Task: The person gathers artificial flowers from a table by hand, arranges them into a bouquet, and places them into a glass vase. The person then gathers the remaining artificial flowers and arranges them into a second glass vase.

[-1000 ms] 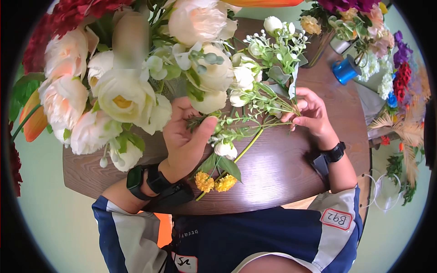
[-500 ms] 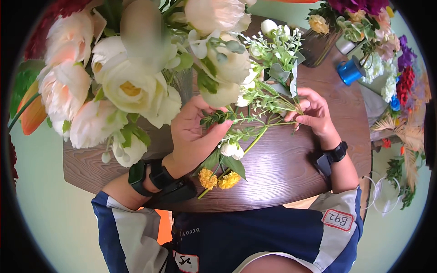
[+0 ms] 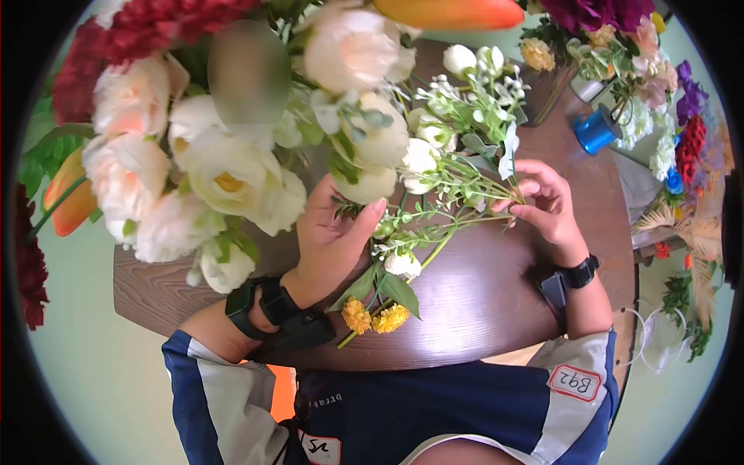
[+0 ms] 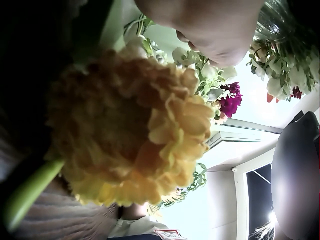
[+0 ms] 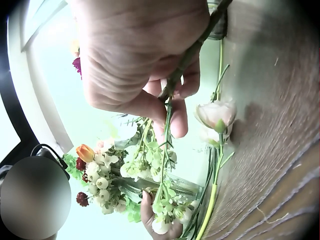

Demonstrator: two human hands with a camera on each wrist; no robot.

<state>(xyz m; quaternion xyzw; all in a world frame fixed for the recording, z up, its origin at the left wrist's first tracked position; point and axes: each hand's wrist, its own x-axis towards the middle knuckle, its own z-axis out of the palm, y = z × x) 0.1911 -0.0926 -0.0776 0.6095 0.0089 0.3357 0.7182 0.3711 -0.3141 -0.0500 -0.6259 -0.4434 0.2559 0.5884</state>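
My right hand (image 3: 546, 205) pinches the gathered stems of an artificial white flower spray (image 3: 421, 159) between thumb and fingers, as the right wrist view shows from behind. Its small white blooms and green leaves fan out toward the left. The left hand (image 3: 329, 240) has its thumb and fingers around a leafy green sprig (image 3: 346, 208), which the thumb mostly hides. Below the hands, a white flower (image 3: 403, 264) on a green stem lies on the table, beside two yellow blooms (image 3: 356, 316). One yellow bloom (image 4: 130, 130) fills much of the left wrist view.
A large bouquet of cream and pink blooms (image 3: 232, 182) towers at the left, over a glass vase (image 5: 185, 188). Behind, at the right of the dark wooden table (image 3: 496, 302), stands a shiny blue container (image 3: 595, 130). More artificial flowers (image 3: 651, 116) crowd the far right.
The left hand shifted right with the sprig showing more, then came slightly back, and the thumb now covers most of it. The right hand keeps its pinch; the head view has shifted slightly.
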